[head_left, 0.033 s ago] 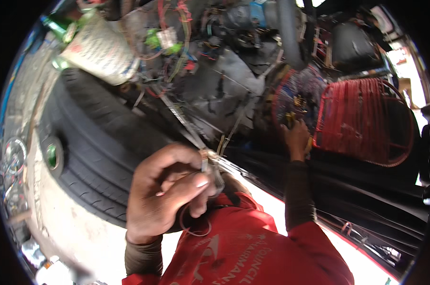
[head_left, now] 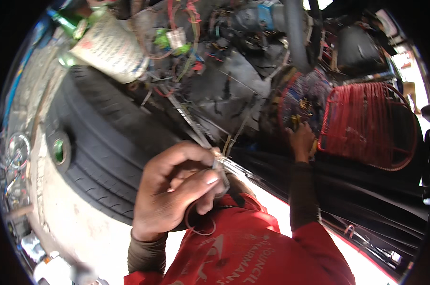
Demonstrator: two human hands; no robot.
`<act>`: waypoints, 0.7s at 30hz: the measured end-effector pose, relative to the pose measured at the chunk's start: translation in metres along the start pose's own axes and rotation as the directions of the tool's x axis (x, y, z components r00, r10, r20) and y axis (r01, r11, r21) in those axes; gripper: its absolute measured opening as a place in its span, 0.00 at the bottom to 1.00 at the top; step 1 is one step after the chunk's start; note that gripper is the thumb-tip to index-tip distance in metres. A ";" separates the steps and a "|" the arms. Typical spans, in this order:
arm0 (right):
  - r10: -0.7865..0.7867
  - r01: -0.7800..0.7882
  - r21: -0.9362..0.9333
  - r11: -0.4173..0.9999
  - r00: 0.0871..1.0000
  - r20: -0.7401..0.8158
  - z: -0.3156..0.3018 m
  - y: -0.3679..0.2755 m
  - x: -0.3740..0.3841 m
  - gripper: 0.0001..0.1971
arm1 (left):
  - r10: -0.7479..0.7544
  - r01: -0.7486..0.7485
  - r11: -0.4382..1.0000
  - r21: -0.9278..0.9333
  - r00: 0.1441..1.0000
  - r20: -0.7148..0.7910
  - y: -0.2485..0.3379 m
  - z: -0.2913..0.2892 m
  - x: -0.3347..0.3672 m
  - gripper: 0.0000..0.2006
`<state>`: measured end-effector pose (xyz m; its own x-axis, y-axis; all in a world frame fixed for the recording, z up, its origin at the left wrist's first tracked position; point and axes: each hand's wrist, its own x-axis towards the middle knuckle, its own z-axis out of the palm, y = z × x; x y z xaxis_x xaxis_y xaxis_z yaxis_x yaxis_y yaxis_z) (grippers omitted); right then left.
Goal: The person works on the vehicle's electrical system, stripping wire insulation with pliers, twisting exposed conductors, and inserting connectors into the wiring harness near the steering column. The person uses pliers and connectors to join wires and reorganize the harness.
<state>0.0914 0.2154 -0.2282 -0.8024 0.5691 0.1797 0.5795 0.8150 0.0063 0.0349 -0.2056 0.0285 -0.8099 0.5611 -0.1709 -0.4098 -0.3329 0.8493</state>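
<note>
My left hand (head_left: 169, 190) is raised in front of my red shirt, thumb and bent fingers closed on a small shiny piece (head_left: 224, 181) whose kind I cannot make out. A thin wire loop (head_left: 214, 229) hangs below that hand. Stretched out to the right, my right hand (head_left: 302, 142) reaches into a round red-rimmed basket (head_left: 282, 100) of small mixed parts. Its fingers bend around something there, with yellow bits showing by the fingertips and beside the palm. What they hold is blurred and partly hidden.
A large black tyre (head_left: 105, 152) lies at the left, with a pale printed sack (head_left: 111, 47) and a green bottle (head_left: 65, 23) behind it. Tangled wires (head_left: 191, 47) and dark sheets fill the far middle. A red corded chair frame (head_left: 362, 123) stands right of the basket.
The whole scene has shifted slightly right in the picture, as my head turned a little. Both hands keep nearly the same pose, and no grip has visibly changed.
</note>
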 end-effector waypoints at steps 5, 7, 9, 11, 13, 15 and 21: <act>0.005 -0.005 -0.013 1.000 1.000 0.031 0.010 0.006 0.018 0.18 | -0.005 0.004 0.992 0.130 1.000 0.010 0.001 0.000 0.000 0.12; 0.122 -0.121 0.033 0.992 0.991 -0.053 0.000 -0.004 0.022 0.17 | 0.009 -0.013 0.987 0.163 1.000 0.024 0.001 0.001 0.000 0.12; 0.279 -0.247 0.429 0.869 0.960 -0.012 -0.028 -0.027 0.021 0.17 | 0.047 -0.046 0.986 0.159 0.999 -0.004 0.000 0.000 0.004 0.11; 0.267 -0.326 0.815 0.479 0.939 0.218 -0.074 -0.057 -0.002 0.17 | 0.080 -0.080 0.980 0.181 0.997 0.008 -0.002 0.000 0.003 0.11; -0.006 -0.344 0.925 0.163 0.937 0.350 -0.133 -0.082 -0.053 0.16 | 0.076 -0.078 0.972 0.222 0.997 0.017 -0.004 -0.001 0.001 0.10; -0.291 -0.321 0.919 0.229 0.878 0.380 -0.188 -0.104 -0.100 0.14 | 0.052 -0.058 0.962 0.268 0.998 0.031 -0.007 0.000 -0.003 0.10; -0.537 0.223 0.870 0.440 0.842 0.056 -0.271 -0.134 -0.137 0.18 | 0.130 -0.119 0.888 0.443 0.992 0.007 -0.007 0.005 -0.016 0.06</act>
<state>0.1621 -0.0009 0.0127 -0.9946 0.0476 0.0927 -0.0480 0.5802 -0.8130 0.0524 -0.2084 0.0281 -0.8535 0.5181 -0.0560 -0.0816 -0.0267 0.9963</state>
